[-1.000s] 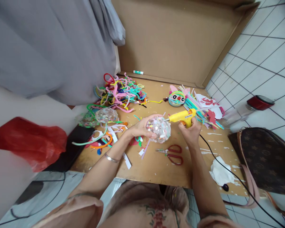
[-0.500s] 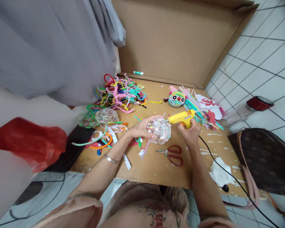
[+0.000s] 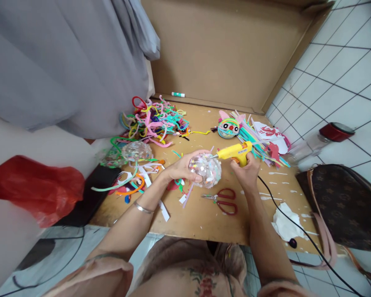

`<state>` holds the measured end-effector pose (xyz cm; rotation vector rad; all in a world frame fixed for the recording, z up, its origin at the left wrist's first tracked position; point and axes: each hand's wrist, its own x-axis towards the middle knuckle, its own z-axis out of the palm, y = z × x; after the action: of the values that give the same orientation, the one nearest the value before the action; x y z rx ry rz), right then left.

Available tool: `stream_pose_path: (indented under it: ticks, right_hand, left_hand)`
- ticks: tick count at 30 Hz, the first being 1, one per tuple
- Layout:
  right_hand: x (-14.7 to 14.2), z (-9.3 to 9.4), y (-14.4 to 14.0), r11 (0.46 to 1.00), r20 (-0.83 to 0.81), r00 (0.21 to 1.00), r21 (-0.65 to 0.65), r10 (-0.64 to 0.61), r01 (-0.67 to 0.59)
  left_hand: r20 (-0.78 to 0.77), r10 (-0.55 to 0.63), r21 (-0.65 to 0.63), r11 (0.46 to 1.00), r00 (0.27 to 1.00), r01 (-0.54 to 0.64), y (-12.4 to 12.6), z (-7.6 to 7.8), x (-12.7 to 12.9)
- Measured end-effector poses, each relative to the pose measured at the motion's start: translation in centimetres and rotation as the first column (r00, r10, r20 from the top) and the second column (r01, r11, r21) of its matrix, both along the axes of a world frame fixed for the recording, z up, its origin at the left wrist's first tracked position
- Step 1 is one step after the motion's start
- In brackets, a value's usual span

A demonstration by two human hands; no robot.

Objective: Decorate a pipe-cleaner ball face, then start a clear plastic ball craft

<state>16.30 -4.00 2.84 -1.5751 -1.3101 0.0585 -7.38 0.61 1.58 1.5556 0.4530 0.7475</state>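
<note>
Cardboard work board (image 3: 204, 214), flat on the tiled floor, carries all the materials. Brown handbag (image 3: 343, 206) at 4 o'clock of the board: repeating monogram print, letters too small to read. White paper cut-out (image 3: 273, 134) at 1 o'clock bears a red figure, not legible as writing. Pile of pipe cleaners (image 3: 154, 121) at 11 o'clock. A printed label shows on the side of the glue gun (image 3: 235, 152); text unreadable.

Left hand (image 3: 182, 168): fingers curled around the glitter ball (image 3: 205, 169), gripping it above the board's centre. Right hand (image 3: 245, 171): fingers closed around the gun's grip, nozzle tip touching the ball's upper right side at about 1 o'clock. Black cord (image 3: 284, 214) runs from the gun toward 5 o'clock.

Red-handled scissors (image 3: 224, 200) lie just below the ball, at 5 o'clock of it. Green-capped glue stick (image 3: 178, 94) lies at 12 o'clock, against the upright cardboard.

Against the frame half a second ago: grips unchanged, nozzle still on the ball; whole scene sits slightly higher and further left in view.
</note>
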Motion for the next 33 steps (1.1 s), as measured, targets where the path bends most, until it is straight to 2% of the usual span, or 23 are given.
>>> stream_pose_path:
  ticks: [11, 20, 28, 33]
  right_hand:
    - [-0.16, 0.29, -0.2, 1.0, 0.012, 1.0, -0.019, -0.001, 0.001]
    - [0.17, 0.54, -0.18, 0.999, 0.029, 0.999, -0.035, 0.033, -0.032]
    - [0.07, 0.31, -0.15, 0.999, 0.012, 1.0, -0.031, 0.024, -0.023]
    - [0.3, 0.33, -0.02, 0.994, -0.113, 0.99, -0.054, 0.091, -0.097]
  left_hand:
    - [0.023, -0.008, -0.058, 0.998, 1.0, 0.009, -0.34, 0.08, 0.03]
    - [0.026, 0.036, -0.04, 0.999, 0.999, -0.035, -0.14, -0.03, -0.08]
    - [0.038, -0.001, -0.054, 0.999, 0.999, 0.003, -0.21, -0.01, 0.04]
    - [0.051, 0.042, -0.063, 0.997, 0.998, -0.039, -0.05, -0.02, -0.07]
